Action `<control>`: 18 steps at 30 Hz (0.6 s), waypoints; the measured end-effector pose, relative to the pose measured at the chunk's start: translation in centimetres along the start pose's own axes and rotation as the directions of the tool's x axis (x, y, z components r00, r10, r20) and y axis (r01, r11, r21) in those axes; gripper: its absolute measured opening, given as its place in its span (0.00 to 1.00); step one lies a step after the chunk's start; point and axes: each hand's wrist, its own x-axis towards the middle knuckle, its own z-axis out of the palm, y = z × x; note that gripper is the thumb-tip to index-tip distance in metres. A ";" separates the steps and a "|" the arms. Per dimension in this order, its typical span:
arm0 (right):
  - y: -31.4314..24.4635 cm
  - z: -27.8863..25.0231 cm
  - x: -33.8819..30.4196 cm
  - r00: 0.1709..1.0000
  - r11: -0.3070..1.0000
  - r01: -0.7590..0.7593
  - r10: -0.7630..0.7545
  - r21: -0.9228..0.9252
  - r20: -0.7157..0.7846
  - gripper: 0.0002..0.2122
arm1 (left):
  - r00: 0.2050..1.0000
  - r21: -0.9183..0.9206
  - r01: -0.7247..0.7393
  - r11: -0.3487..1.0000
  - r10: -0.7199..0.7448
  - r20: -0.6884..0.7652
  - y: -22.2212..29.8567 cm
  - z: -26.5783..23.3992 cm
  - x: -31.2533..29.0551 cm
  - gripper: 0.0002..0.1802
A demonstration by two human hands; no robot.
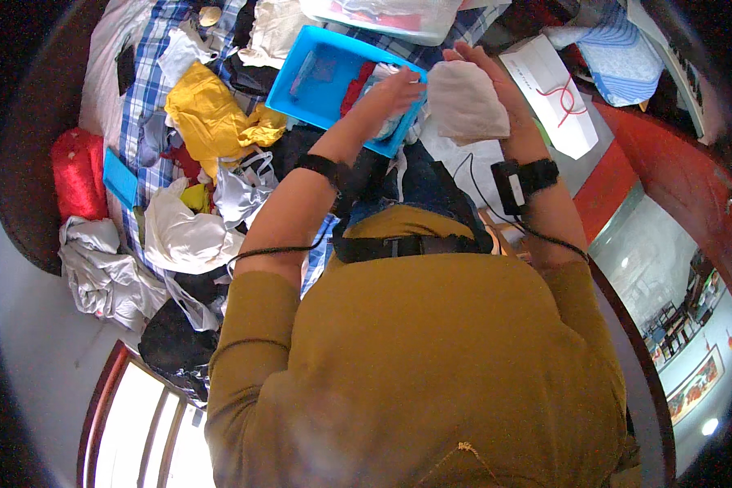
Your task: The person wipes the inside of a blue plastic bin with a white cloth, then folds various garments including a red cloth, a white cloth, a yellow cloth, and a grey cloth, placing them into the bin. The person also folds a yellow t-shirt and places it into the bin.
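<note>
One soft, folded off-white cloth (466,102) grasped by our right hand's (516,96) fingers, beside straight-rimmed blue bin (298,91); our left hand (389,96) above bin's right end, grip unclear to us; roomier left half.

Garments (355,88) in right end of bin (305,73); clothes heap (207,114) to its left; cloth (468,102) between bin and box (545,102)

Off-white folded cloth (468,99), compact and plain, held against the right hand (507,88), just beside an open, rectangular blue bin (291,88), red cloth (355,89) and pale cloth (390,126) packed toward the bin's right end.
</note>
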 end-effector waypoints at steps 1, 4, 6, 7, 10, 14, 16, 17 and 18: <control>0.7 0.1 0.8 0.999 1.000 -0.006 0.006 -0.003 0.043 0.18 | 0.984 -0.418 0.175 0.891 -0.139 0.114 0.4 0.1 -0.9 0.25; 2.6 -0.2 3.9 0.998 0.924 0.061 -0.069 -0.378 -0.009 0.17 | 0.970 -0.704 0.239 0.669 -0.136 0.201 0.5 -0.4 -2.7 0.22; 4.1 -0.8 5.8 0.957 0.579 0.083 -0.272 -0.811 -0.096 0.17 | 0.989 -0.610 0.145 0.779 -0.140 0.056 0.2 -1.5 -2.7 0.20; 4.8 -1.2 6.3 0.932 0.426 0.076 -0.353 -0.901 -0.088 0.17 | 0.985 -0.472 0.124 0.873 -0.165 -0.044 0.0 -2.7 -2.9 0.19; 5.2 -3.3 5.1 0.915 0.218 0.107 -0.403 -0.970 0.011 0.15 | 0.925 0.311 0.185 0.932 -0.058 -0.376 0.6 -8.0 -3.6 0.17; 2.8 -5.9 1.5 0.959 0.505 -0.152 -0.132 -0.850 -0.250 0.15 | 0.932 0.733 0.208 0.647 0.095 -0.349 1.5 -11.9 -3.6 0.17; 2.2 -6.7 0.0 0.939 0.527 -0.198 -0.140 -0.826 -0.314 0.15 | 0.990 0.641 0.136 0.756 -0.077 -0.119 1.4 -11.8 -1.7 0.17; 2.0 -7.0 -0.6 0.928 0.540 -0.220 -0.140 -0.812 -0.345 0.15 | 0.996 0.486 0.078 0.871 -0.093 0.007 0.8 -11.0 -0.9 0.18; 2.0 -7.3 -1.2 0.921 0.549 -0.232 -0.140 -0.803 -0.363 0.15 | 0.988 0.302 0.012 0.953 -0.058 0.144 0.1 -10.1 -0.2 0.19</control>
